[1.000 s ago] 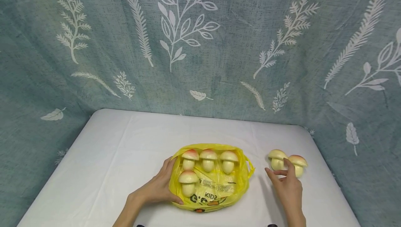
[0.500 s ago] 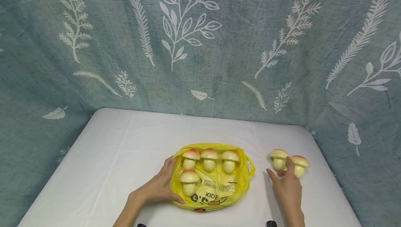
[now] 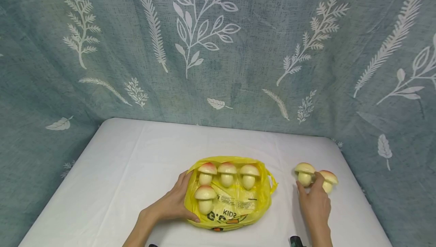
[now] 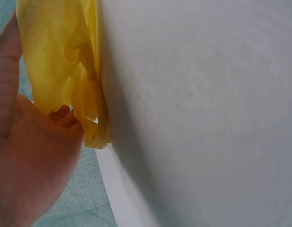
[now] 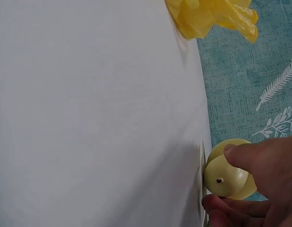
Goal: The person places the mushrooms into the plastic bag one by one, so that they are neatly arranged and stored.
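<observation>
Just now the right hand (image 3: 316,201) has its thumb and fingers closed on a mushroom (image 3: 304,173) on the right side of the white table (image 3: 153,156), well apart from the bag. The right wrist view shows the thumb on this pale mushroom from one side and curled fingers on the other, with the end of the stem, marked by a small dark dot, facing the camera. Another mushroom (image 3: 329,177), with a reddish cap, lies just beside it, to its right, partly hidden behind the fingers.

Near the front middle of the table sits a yellow bag (image 3: 260,201), its mouth spread wide. The left hand (image 3: 178,201) grips the bag's left side, thumb toward the near edge; where exactly the far fingertips end is hard to tell, as the plastic covers them. Inside the bag are four mushrooms (image 3: 227,175): three in a row along the far side and one in front of the leftmost. Printed lettering and a bit of orange show on the near part of the bag, and a handle loop (image 3: 273,182) sticks out at its right. Behind the table hangs a blue-green curtain (image 3: 245,107) with white leaf patterns.
</observation>
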Demonstrator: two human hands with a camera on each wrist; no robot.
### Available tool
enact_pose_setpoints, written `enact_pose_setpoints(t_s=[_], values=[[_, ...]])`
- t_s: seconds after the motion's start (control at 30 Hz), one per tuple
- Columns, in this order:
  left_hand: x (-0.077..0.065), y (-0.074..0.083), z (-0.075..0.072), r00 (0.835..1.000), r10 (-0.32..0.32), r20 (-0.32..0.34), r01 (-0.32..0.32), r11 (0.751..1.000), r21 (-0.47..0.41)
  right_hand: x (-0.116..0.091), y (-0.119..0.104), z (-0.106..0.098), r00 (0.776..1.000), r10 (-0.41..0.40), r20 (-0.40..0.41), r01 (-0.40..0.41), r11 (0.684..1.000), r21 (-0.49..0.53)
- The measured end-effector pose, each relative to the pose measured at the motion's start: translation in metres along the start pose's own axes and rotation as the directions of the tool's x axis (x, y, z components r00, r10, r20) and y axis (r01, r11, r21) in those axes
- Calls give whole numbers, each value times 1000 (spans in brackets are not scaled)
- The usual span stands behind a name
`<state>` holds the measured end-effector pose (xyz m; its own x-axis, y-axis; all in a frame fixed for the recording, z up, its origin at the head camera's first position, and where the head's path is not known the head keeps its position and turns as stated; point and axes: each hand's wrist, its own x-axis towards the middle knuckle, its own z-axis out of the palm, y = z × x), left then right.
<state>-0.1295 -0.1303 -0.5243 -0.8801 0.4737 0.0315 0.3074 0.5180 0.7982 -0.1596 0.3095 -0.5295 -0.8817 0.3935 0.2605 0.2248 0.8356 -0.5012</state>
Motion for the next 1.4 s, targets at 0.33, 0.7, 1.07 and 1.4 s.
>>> enact_pose_setpoints(t_s=[0.33,0.7,1.07,1.4], values=[[0,0,-1,1000,6,1,-6,1000,-9,7,1,3,1000,0,-7,-1,999,-35],[-1,-1,0,1000,3,-1,-3,1000,-2,10,-1,4,997,-73,28,75,995,-59],[0,0,0,1000,5,5,-5,1000,-11,5,-3,3,998,-60,13,60,998,11],[0,-1,0,1000,1,1,-1,1000,-11,-1,-4,-3,999,-30,-27,33,992,123]])
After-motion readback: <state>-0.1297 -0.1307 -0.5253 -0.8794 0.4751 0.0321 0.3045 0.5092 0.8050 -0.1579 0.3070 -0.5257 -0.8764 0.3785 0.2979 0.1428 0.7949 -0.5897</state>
